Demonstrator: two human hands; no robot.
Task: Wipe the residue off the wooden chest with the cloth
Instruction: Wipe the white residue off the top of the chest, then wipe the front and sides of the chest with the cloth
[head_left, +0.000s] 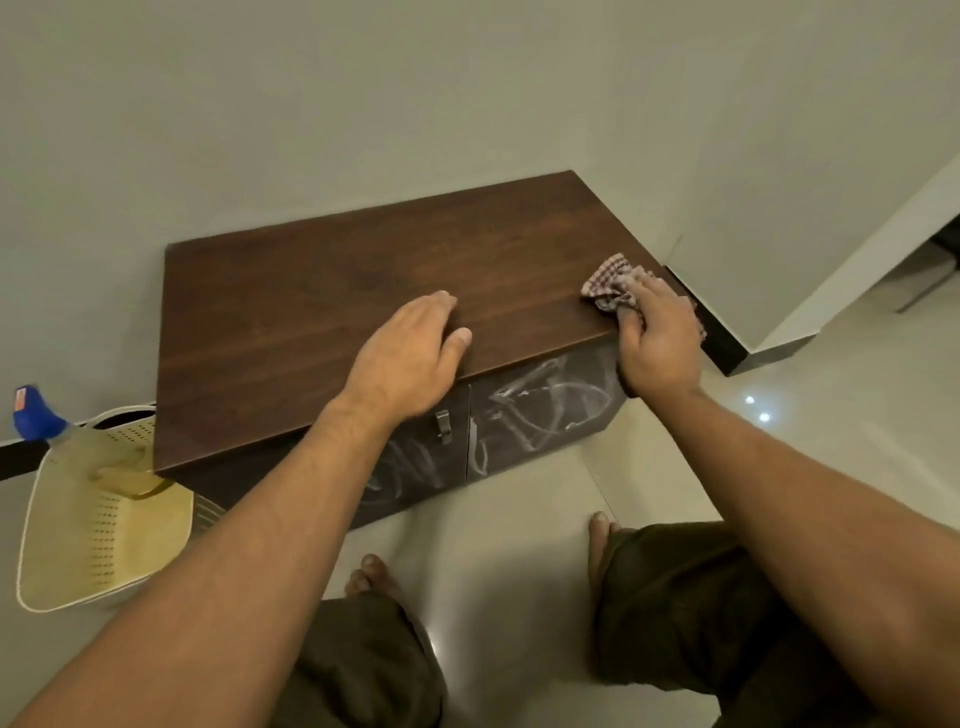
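A low dark wooden chest (322, 301) stands against the wall, its flat top facing me. White smeared residue (530, 410) streaks its front doors. My left hand (410, 358) lies flat on the top near the front edge, fingers together, holding nothing. My right hand (657, 338) presses a crumpled red-and-white checked cloth (608, 283) onto the top's front right corner, with the cloth bunched under its fingers.
A cream perforated basket (93, 525) sits on the floor left of the chest, with a spray bottle with a blue head (36, 418) in it. A metal handle (442, 425) hangs on the chest's front. My knees and bare feet are on the pale tiled floor (810, 415).
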